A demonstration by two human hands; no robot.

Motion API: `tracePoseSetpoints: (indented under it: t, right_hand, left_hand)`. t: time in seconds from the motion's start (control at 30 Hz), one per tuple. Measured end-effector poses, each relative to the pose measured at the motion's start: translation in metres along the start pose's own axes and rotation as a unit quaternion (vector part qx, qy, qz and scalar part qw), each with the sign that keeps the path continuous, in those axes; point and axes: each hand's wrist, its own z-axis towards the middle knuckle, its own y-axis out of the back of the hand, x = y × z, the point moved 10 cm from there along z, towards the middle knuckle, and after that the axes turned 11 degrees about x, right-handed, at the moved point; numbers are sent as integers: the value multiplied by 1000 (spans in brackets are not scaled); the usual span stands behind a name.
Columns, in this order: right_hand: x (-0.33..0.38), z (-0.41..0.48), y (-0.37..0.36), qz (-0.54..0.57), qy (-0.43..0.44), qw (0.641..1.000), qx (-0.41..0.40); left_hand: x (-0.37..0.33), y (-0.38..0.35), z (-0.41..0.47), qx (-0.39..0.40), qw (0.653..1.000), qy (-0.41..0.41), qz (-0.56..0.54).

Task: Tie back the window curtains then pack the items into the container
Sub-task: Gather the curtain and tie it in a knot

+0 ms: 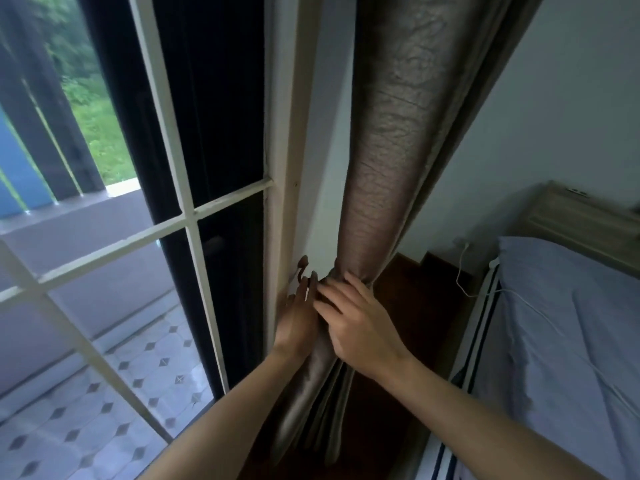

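Note:
A taupe curtain (384,150) hangs bunched together to the right of the window frame (280,209), pinched narrow at waist height. A small brown hook (302,266) sticks out of the white wall strip just left of the pinch. My left hand (298,317) lies against the wall below the hook, fingers pointing up at it and touching the gathered fabric. My right hand (356,323) presses on the gathered curtain from the right, fingers curled at the pinch. A tie-back band is not clearly visible under the fingers.
A glass door with white bars (187,216) and a dark panel fills the left side, with a tiled balcony (114,393) outside. A bed with a pale blue sheet (568,334) stands at the right, a white cable (464,271) running to it over the dark wooden floor (408,292).

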Motion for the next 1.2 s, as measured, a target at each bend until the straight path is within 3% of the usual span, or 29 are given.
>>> tracePoseSetpoints:
  t: [0.1,0.2,0.27,0.4,0.5,0.63,0.8,0.87,0.97,1.07,1.2]
  right_hand:
    - [-35,-39,6,162,-99,977,-101]
    - [-81,-61,-22,297,-228,922,-93]
    - [-105,-63,-48,430,-308,846,-67]
    - [-96,-54,-107,664,-411,623,47]
    - [-77,-49,-126,738,-417,530,32]
    - [-68,-47,-131,788,-415,454,-26]
    - [-54,-42,-138,848,-427,307,-55]
    - [-48,-42,-140,857,-429,280,-52]
    - [-40,-44,-144,868,-425,251,-54]
    - [-37,-47,-145,870,-427,238,-62]
    - [-29,-52,-145,866,-435,240,-50]
  left_hand:
    - [-8,34,-37,-84,991,-65,-84]
    - [-14,67,-66,-146,980,-110,-78]
    - [-16,81,-69,-165,977,-128,-45]
    - [-29,90,-65,-159,972,-174,12]
    - [-27,89,-61,-138,978,-157,4]
    - [-24,94,-53,-109,987,-114,-11]
    - [-38,92,-44,-14,990,-143,7]
    - [-37,95,-41,13,989,-144,-3]
    - [-37,110,-41,-8,990,-142,-15]
    - [-46,129,-46,-59,985,-157,-35]
    - [-58,136,-52,-86,975,-198,48]
